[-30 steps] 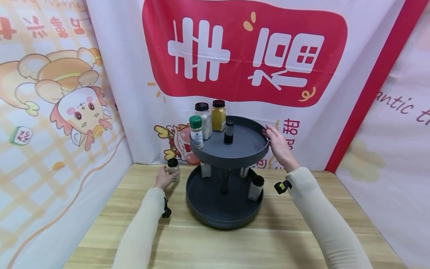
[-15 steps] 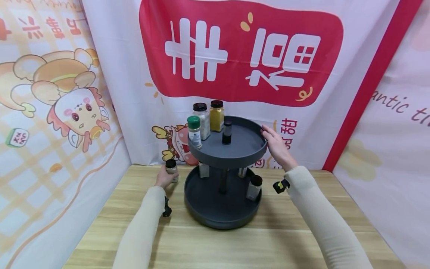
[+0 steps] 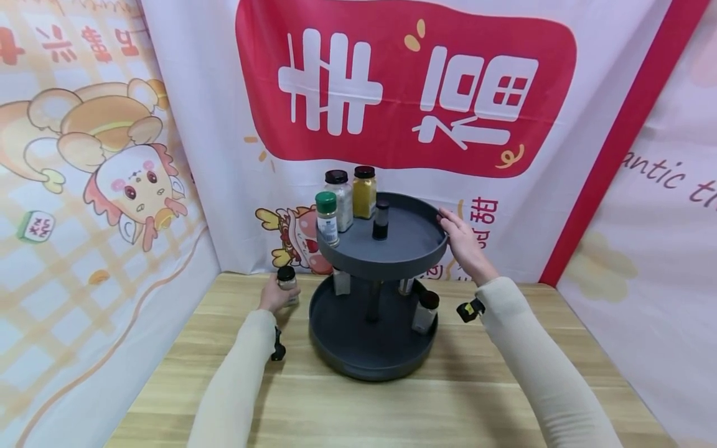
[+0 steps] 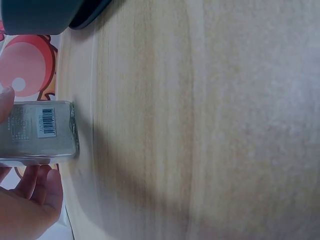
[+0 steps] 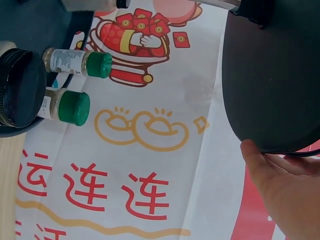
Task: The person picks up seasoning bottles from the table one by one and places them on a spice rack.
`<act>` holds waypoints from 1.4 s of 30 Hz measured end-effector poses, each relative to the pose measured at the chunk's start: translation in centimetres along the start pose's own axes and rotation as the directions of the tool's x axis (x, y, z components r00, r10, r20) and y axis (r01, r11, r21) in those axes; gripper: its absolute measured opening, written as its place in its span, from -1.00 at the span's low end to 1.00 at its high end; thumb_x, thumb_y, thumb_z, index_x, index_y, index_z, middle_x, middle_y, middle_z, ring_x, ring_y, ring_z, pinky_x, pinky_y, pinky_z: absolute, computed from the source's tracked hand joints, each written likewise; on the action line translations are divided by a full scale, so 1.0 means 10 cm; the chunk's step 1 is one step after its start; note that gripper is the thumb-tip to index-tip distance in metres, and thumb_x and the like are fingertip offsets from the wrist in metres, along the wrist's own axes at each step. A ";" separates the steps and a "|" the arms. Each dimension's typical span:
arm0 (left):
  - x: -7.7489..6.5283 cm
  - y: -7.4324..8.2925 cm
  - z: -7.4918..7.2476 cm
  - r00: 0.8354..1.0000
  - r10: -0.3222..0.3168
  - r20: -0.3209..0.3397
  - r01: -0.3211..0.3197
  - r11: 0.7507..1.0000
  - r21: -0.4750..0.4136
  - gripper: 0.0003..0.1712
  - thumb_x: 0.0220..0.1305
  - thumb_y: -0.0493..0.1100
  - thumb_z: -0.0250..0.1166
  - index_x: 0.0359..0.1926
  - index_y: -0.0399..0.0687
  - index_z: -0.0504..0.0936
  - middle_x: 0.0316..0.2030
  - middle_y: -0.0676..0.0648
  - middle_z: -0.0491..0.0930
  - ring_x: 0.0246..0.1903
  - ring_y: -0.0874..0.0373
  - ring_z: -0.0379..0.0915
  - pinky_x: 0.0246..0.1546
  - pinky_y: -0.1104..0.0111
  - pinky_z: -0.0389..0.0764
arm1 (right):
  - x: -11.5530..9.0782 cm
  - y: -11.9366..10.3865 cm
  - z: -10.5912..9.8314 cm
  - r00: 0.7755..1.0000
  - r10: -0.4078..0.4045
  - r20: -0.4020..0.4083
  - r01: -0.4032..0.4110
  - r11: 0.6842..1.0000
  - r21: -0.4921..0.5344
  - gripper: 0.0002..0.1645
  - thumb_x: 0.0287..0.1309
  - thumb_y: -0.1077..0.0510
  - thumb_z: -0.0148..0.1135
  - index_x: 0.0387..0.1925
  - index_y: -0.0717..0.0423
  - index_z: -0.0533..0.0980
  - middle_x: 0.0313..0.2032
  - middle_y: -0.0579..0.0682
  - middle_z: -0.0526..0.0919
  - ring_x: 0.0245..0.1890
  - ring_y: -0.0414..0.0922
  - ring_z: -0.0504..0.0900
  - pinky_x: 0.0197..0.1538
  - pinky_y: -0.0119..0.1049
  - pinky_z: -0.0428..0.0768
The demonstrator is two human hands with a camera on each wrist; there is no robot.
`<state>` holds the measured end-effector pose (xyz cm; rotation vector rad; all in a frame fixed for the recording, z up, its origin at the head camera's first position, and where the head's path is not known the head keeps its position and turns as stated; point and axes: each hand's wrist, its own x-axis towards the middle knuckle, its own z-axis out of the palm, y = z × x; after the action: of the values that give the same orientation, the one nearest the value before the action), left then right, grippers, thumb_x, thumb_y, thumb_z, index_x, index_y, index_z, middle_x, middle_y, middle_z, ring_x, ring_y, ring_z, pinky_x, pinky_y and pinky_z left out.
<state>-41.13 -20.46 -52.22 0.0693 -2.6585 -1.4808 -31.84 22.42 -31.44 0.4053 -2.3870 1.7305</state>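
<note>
In the head view my left hand [image 3: 272, 295] grips a black-capped glass spice jar [image 3: 288, 282] at the left of a dark grey two-tier turntable [image 3: 386, 266]. The left wrist view shows the jar's barcode label [image 4: 46, 122], with thumb and fingers on opposite sides. Whether its base touches the table cannot be told. My right hand [image 3: 463, 247] pinches the upper tier's right rim; from the right wrist, the thumb [image 5: 255, 160] lies against the tier's underside. A green-capped bottle [image 3: 327, 221], a white-filled jar [image 3: 340, 199], a yellow-filled jar [image 3: 364, 196] and a small black-bottomed bottle [image 3: 381, 221] stand up there.
On the lower tier [image 3: 358, 354], a dark-capped jar [image 3: 426, 314] stands at the right, other containers further back. Two green-capped bottles [image 5: 75, 106] show there in the right wrist view. The wooden table [image 3: 336, 410] meets printed cloth walls [image 3: 213, 155] behind and at both sides.
The left fingers have closed in a little further round the jar. The right hand stays at the upper rim, and the turntable has not visibly turned.
</note>
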 end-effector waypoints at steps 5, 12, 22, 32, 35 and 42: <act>-0.01 0.02 0.00 1.000 0.000 0.006 0.000 1.000 0.004 -0.27 0.14 -0.13 0.36 0.22 -0.36 0.24 0.12 -0.41 0.38 0.12 -0.27 0.30 0.16 -0.03 0.30 | -0.03 -0.07 -0.01 1.000 0.005 0.001 -0.005 1.000 0.015 -0.39 0.48 0.04 -0.30 0.45 0.16 -0.01 0.39 0.22 0.11 0.38 0.06 0.08 0.36 -0.02 0.08; -0.04 0.03 -0.01 1.000 -0.001 -0.010 0.001 1.000 0.013 -0.33 0.13 -0.11 0.38 0.15 -0.32 0.31 0.10 -0.41 0.41 0.10 -0.27 0.33 0.14 -0.03 0.33 | -0.07 -0.18 0.01 1.000 0.024 0.017 -0.024 0.999 0.026 -0.41 0.48 0.12 -0.31 0.44 0.22 -0.03 0.39 0.27 0.07 0.39 0.09 0.04 0.36 -0.01 0.07; -0.05 0.03 -0.04 1.000 -0.018 0.005 0.018 1.000 -0.013 -0.35 0.17 -0.10 0.35 0.15 -0.32 0.29 0.11 -0.38 0.40 0.13 -0.25 0.31 0.16 -0.03 0.31 | -0.03 -0.03 0.00 1.000 -0.001 -0.005 0.001 1.000 -0.012 -0.38 0.48 -0.01 -0.31 0.45 0.11 -0.02 0.39 0.19 0.11 0.38 0.04 0.08 0.36 -0.02 0.10; -0.06 0.01 -0.02 1.000 -0.015 0.008 0.015 1.000 -0.013 -0.38 0.13 -0.09 0.39 0.10 -0.32 0.36 0.07 -0.36 0.46 0.08 -0.23 0.38 0.12 -0.01 0.37 | -0.05 -0.04 0.00 1.000 0.002 -0.016 -0.003 0.999 -0.041 -0.38 0.48 0.00 -0.32 0.45 0.11 -0.03 0.39 0.22 0.11 0.37 0.07 0.10 0.34 -0.01 0.14; -0.08 0.01 -0.02 1.000 -0.014 0.004 0.015 1.000 -0.020 -0.40 0.14 -0.10 0.38 0.09 -0.34 0.37 0.07 -0.38 0.45 0.08 -0.24 0.38 0.12 -0.02 0.37 | -0.07 -0.05 0.02 1.000 0.005 -0.024 -0.007 0.998 -0.058 -0.37 0.48 -0.01 -0.32 0.46 0.11 -0.03 0.38 0.22 0.11 0.37 0.07 0.11 0.34 -0.03 0.14; -0.13 0.01 0.00 1.000 -0.009 -0.025 0.009 1.000 -0.002 -0.43 0.16 -0.08 0.37 0.05 -0.35 0.38 0.04 -0.39 0.46 0.05 -0.24 0.40 0.08 -0.01 0.40 | -0.10 -0.06 0.05 0.999 0.009 -0.039 -0.013 0.996 -0.087 -0.38 0.48 0.00 -0.32 0.46 0.11 -0.02 0.39 0.19 0.11 0.39 0.03 0.06 0.36 -0.06 0.10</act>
<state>-39.86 -20.31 -52.16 0.0992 -2.6401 -1.4755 -30.71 21.93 -31.34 0.3438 -2.4311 1.6167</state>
